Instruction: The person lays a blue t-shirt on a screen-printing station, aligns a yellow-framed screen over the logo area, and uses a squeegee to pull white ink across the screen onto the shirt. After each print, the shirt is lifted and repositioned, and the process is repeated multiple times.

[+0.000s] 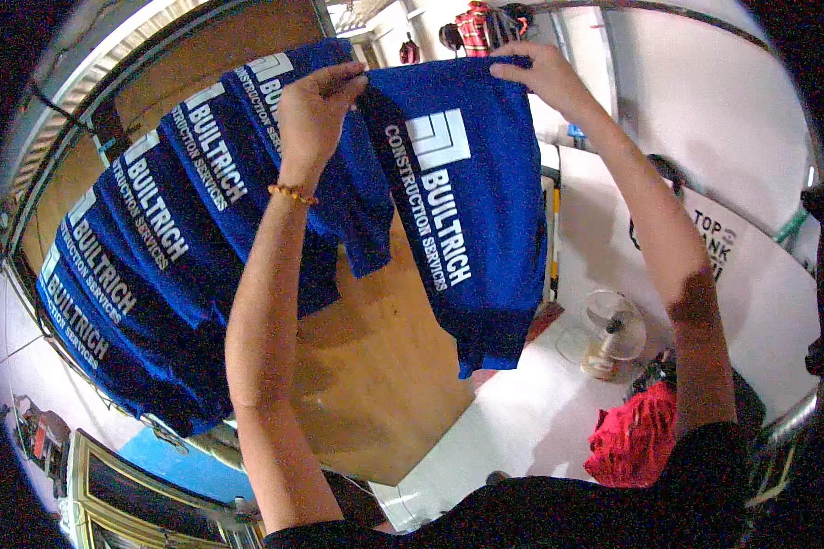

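A blue shirt (494, 201) with a white print hangs between my raised hands, its upper edge stretched between them. My left hand (316, 114) pinches one end of that edge, and a beaded bracelet circles the wrist. At the other end my right hand (540, 73) is closed on the cloth. To the left, several more printed blue shirts (169, 247) overlap in a row, the nearest partly behind my left forearm. The held shirt's lower end hangs free above the floor.
Below the shirts is a brown wooden board (384, 366). An electric fan (611, 329) stands on the right, near a bundle of red cloth (634, 435). A sign with dark lettering (710, 242) is at the right wall. Framed panels (137, 494) lie at lower left.
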Tool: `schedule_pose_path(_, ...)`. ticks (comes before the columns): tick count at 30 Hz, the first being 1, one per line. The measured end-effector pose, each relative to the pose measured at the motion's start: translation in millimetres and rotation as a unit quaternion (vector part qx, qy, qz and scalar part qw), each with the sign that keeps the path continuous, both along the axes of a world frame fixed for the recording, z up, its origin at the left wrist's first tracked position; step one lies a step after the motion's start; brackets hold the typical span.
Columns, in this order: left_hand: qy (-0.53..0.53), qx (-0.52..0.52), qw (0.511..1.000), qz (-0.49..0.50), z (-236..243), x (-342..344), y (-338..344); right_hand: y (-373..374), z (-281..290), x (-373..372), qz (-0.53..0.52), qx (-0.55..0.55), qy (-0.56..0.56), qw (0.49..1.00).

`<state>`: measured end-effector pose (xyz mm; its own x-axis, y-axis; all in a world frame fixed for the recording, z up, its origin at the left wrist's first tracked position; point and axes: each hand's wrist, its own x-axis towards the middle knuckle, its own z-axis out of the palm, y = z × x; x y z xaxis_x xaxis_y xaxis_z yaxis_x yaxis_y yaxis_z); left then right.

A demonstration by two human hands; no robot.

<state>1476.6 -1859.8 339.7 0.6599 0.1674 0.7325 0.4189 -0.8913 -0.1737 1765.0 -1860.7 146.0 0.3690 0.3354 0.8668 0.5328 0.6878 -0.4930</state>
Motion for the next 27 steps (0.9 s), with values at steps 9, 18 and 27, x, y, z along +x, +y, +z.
schedule_pose_path(9, 0.038, 0.119, 0.992, 0.026, 130, 115, 79, 84, 133, 120, -0.013, 0.095, 0.034, 0.995)
schedule_pose_path(18, -0.012, 0.077, 0.995, 0.057, 227, 127, 149, 219, 256, 146, 0.0, 0.203, -0.035, 0.979)
schedule_pose_path(27, -0.061, 0.082, 0.99, 0.093, 316, 91, 193, 299, 373, 114, 0.044, 0.206, -0.067, 0.975)
